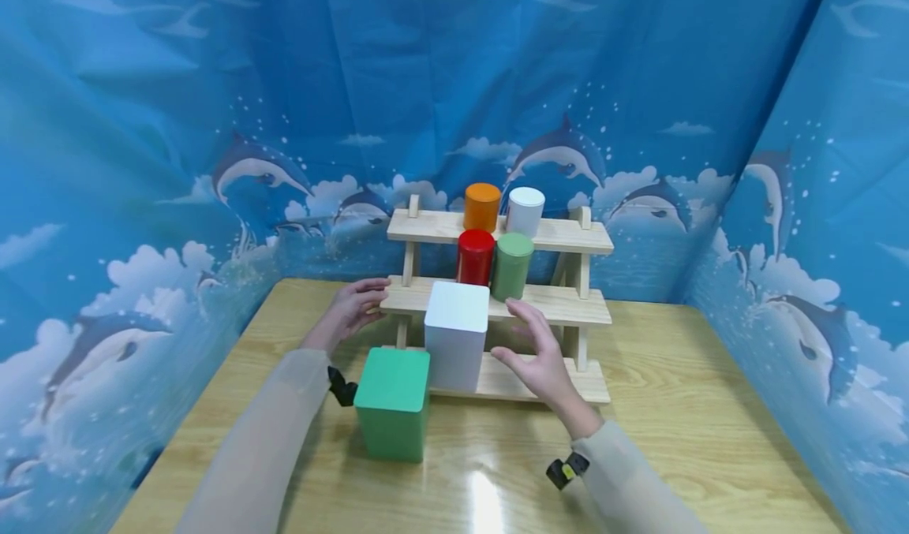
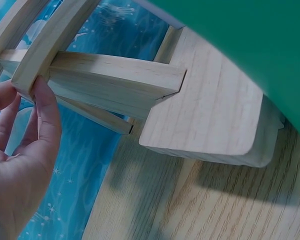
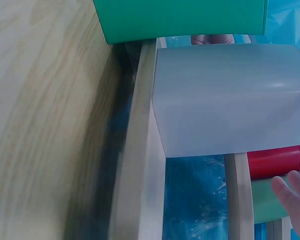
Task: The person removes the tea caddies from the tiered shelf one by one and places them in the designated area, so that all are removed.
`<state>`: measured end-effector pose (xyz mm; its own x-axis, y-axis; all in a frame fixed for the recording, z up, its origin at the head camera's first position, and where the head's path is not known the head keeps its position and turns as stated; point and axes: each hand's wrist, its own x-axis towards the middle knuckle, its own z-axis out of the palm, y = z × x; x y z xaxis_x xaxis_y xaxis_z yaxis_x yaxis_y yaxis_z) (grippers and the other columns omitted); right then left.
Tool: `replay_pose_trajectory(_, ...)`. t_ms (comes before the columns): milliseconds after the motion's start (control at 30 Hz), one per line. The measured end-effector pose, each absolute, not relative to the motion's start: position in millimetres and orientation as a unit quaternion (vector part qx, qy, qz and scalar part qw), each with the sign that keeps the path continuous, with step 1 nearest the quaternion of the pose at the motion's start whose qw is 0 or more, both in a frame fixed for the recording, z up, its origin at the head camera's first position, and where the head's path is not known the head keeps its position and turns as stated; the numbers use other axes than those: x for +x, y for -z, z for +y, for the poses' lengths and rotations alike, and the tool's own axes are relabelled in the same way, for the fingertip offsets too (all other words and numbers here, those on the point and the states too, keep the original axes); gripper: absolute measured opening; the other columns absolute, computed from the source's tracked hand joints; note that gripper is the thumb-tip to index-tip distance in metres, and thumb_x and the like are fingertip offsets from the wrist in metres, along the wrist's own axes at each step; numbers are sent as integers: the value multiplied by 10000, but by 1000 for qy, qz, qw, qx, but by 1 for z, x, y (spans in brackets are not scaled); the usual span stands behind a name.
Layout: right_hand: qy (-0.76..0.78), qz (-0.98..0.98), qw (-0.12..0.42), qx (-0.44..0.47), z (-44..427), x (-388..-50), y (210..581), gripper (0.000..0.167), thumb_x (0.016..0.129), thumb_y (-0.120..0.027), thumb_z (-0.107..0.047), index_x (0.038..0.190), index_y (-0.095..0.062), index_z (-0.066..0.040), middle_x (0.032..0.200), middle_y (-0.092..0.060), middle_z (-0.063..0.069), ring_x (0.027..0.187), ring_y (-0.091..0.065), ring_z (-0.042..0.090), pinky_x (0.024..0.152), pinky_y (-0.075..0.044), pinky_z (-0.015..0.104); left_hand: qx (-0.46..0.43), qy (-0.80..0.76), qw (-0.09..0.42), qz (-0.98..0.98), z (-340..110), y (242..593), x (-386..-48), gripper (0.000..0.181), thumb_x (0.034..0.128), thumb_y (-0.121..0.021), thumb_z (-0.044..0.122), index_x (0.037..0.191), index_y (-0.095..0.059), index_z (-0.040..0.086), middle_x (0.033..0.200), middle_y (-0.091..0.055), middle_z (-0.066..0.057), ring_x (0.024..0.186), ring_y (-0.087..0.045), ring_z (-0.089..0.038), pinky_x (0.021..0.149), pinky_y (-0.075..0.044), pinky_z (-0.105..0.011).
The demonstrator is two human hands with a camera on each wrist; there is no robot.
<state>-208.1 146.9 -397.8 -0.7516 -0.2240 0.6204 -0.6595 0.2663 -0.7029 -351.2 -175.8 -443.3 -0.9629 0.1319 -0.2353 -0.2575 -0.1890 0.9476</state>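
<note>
A three-tier wooden shelf (image 1: 568, 305) stands on the table. My left hand (image 1: 349, 310) pinches the left end of its middle board (image 2: 45, 55) between thumb and fingers. On the bottom tier a tall white box (image 1: 456, 337) stands upright. To the right of this box my right hand (image 1: 540, 356) is spread with fingers apart, holding nothing. A red canister (image 1: 474, 256) and a light green canister (image 1: 512, 267) share the middle tier. Up on the top tier are an orange canister (image 1: 481, 207) and a white canister (image 1: 525, 212).
A larger green box (image 1: 393, 408) stands on the table (image 1: 660, 439) in front of the shelf's left part, beside my left forearm. Blue dolphin-print curtains (image 1: 440, 84) hang behind the shelf and along the sides.
</note>
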Motion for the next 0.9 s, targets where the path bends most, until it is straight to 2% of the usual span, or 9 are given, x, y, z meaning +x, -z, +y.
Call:
replay_pose_trajectory(133,-519,-777,197,296,145,-213,393,668,739,-733,76,1326,-414,86,1393,-371,201,1267,-366,322,959,-405,397,-46,-770,128,623,-176,444,-351,427,891,-641,141,1300,-526,93,1196,-520,-62,1052,-539,-232,758,-508,-317)
replay_pose_trajectory(367,-510,-780,176,317,139,-221,389,660,740,-734,66,1323,-424,75,1417,-333,208,1287,-326,326,931,-379,553,-47,-775,127,618,-175,445,-352,406,903,-621,125,1295,-526,79,1223,-505,-78,950,-590,-171,752,-507,-318)
replay_pose_trajectory(700,-493,-781,170,344,131,-228,385,675,738,-755,23,1324,-424,69,1427,-308,225,1273,-335,357,916,-382,572,-48,-780,126,611,-176,446,-352,385,905,-614,109,1281,-539,82,1269,-484,-82,946,-590,-170,739,-508,-317)
replay_pose_trajectory(900,-483,-786,170,346,127,-229,382,674,737,-756,22,1323,-425,61,1414,-299,268,1259,-329,386,906,-385,582,-31,-779,125,613,-175,445,-349,391,918,-596,114,1299,-517,74,1183,-523,-58,907,-597,-148,715,-501,-302)
